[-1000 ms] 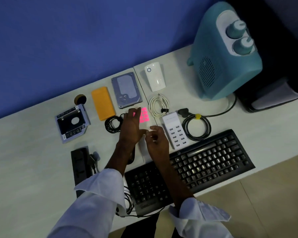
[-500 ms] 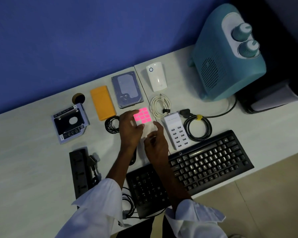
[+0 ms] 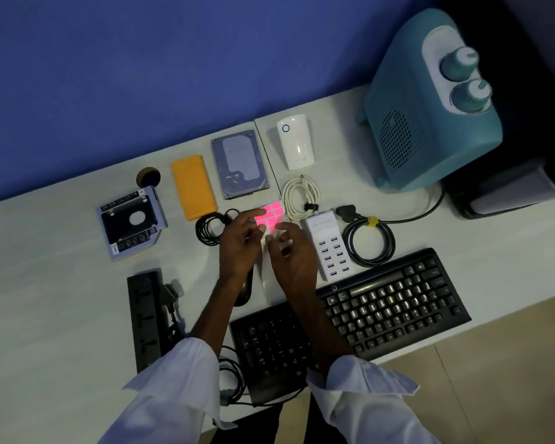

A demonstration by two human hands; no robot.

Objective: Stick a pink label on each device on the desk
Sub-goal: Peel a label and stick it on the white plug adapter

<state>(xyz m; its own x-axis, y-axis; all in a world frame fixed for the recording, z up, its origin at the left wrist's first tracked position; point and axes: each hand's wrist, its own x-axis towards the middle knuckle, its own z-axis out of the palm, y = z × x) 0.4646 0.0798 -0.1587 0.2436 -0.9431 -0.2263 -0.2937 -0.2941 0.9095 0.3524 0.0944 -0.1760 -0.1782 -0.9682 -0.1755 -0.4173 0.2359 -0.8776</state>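
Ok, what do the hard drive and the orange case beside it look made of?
The hard drive: likely metal, dull silver-grey shell with faint sheen. The orange case: probably matte plastic or silicone, given its even colour and no glare.

Sheet of square pink labels point(image 3: 271, 216), tilted, between the hard drive point(image 3: 240, 163) and white USB charger point(image 3: 329, 248)

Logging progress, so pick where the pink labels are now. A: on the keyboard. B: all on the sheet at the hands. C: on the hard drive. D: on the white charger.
B: every pink label is on the label sheet held by the left hand and right hand; hard drive, keyboard and white charger show no pink.
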